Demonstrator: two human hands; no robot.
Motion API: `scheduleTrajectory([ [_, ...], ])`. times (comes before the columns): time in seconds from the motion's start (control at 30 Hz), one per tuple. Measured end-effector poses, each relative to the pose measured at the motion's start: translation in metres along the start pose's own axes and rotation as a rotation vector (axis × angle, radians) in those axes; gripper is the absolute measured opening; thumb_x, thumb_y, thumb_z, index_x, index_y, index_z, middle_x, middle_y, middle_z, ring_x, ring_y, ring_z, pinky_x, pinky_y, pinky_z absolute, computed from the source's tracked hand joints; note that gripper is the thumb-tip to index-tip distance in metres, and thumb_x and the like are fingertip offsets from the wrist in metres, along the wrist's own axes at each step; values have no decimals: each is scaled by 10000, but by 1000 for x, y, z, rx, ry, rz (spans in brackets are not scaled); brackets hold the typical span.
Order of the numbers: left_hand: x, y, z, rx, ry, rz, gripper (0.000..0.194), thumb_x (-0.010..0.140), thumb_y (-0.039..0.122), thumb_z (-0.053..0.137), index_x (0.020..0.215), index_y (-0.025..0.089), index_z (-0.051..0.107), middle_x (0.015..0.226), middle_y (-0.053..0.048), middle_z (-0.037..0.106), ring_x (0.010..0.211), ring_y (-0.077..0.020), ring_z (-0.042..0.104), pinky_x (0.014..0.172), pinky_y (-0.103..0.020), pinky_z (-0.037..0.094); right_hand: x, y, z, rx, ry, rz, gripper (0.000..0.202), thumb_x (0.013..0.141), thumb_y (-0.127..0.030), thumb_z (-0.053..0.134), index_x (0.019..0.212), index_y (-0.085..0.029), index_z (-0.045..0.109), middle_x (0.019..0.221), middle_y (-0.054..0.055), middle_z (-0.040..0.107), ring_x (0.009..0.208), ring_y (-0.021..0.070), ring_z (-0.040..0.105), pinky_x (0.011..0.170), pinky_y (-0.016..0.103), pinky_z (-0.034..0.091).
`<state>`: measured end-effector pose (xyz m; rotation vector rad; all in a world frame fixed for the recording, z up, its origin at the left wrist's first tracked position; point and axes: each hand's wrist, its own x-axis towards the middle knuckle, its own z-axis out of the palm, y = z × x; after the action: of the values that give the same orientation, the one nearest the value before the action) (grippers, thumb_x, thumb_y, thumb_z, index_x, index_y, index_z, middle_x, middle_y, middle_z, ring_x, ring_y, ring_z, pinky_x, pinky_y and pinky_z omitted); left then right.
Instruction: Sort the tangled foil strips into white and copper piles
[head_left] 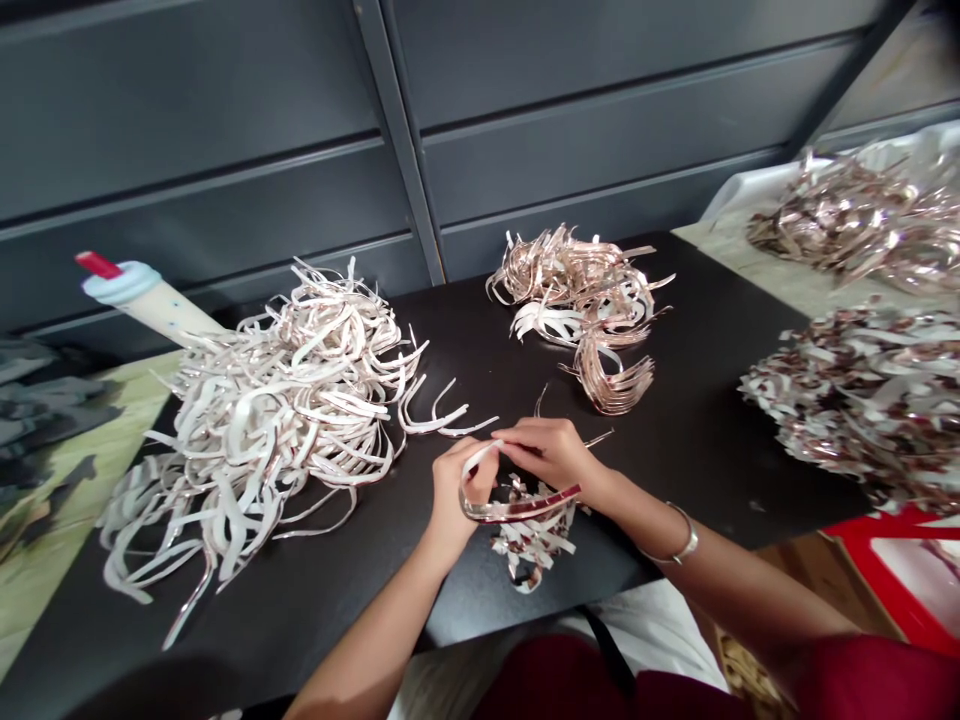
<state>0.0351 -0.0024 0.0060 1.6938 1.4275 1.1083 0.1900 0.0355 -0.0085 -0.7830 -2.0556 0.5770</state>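
Note:
My left hand (460, 485) and my right hand (547, 452) meet at the middle of the black table. Between their fingertips they pinch one end of a white-and-rose-gold strip (517, 511), whose shiny free part curves to the right below the hands. Under it lies a small heap of short cut pieces (536, 550), white and metallic. Left of my left hand spreads a large tangle of white-edged strips (300, 400). Beyond my right hand sit bundles of thin rose-gold strips (611, 375). The exact fingertip contact is small and partly hidden.
A pale tube with a red tip (150, 295) leans behind the left tangle. At the right edge lie a large pile of short pieces (862, 400) and shiny rose-gold strips (847, 215). Dark panels (600, 130) close off the back. A red-edged box (885, 570) stands lower right.

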Motion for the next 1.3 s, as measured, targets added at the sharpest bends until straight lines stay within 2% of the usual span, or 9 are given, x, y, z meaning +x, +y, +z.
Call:
scheduleTrajectory([
  [0.13,-3,-3,0,30,10,81,295,848,228,496,600,150,634,572,11,493,531,-99,465,506,-209,343,-2,2,0,-88,-53,-39,289,938,-251,430,917,-135,694,687,68,655,607,139,599,561,223,447],
  [0.3,-6,-5,3,76,5,151,313,871,213,469,608,143,624,574,5,477,528,-98,445,514,-219,329,-5,4,2,-158,-99,-71,274,921,-196,423,904,-130,689,655,61,636,583,134,580,553,220,430],
  [0.47,-5,-3,5,56,-17,96,319,862,227,490,577,147,611,561,9,482,527,-102,456,508,-223,325,-5,4,7,-231,-14,-25,256,859,-135,449,767,-144,688,582,38,602,520,124,543,512,219,389],
  [0.63,-1,0,4,-10,42,-18,318,858,262,506,565,156,572,542,18,501,535,-113,480,536,-226,362,-5,-2,5,-118,140,74,205,864,-150,486,851,-168,690,651,34,642,556,115,573,537,211,427],
  [0.8,-2,-1,2,79,61,44,322,868,230,480,570,156,577,563,12,511,550,-114,477,548,-226,358,-7,-4,7,-211,119,-38,196,879,-142,484,866,-148,679,682,54,658,609,135,587,572,231,440],
  [0.93,-5,-2,4,139,24,120,269,880,216,453,724,155,663,625,-5,541,580,-119,493,562,-228,362,-8,-6,11,-415,69,-83,282,892,-141,437,703,-143,646,592,40,585,553,133,514,537,241,378],
  [1.07,-7,-2,5,177,-16,152,313,892,235,436,664,149,634,597,-4,498,561,-117,469,541,-236,336,-5,-10,11,-561,32,-142,324,855,-158,457,545,-155,552,539,41,521,528,137,445,510,260,324],
  [1.17,-6,0,5,141,-25,125,321,886,248,451,634,151,624,583,3,489,545,-108,462,530,-231,332,-2,-11,7,-402,77,-17,230,770,-120,488,549,-162,539,546,29,525,536,126,446,508,247,330],
  [1.3,-2,1,2,-62,-29,-54,307,863,293,488,630,147,625,545,18,500,480,-94,465,475,-214,340,3,-8,2,189,138,418,77,706,-173,539,641,-160,579,546,-15,528,478,90,436,459,210,350],
])
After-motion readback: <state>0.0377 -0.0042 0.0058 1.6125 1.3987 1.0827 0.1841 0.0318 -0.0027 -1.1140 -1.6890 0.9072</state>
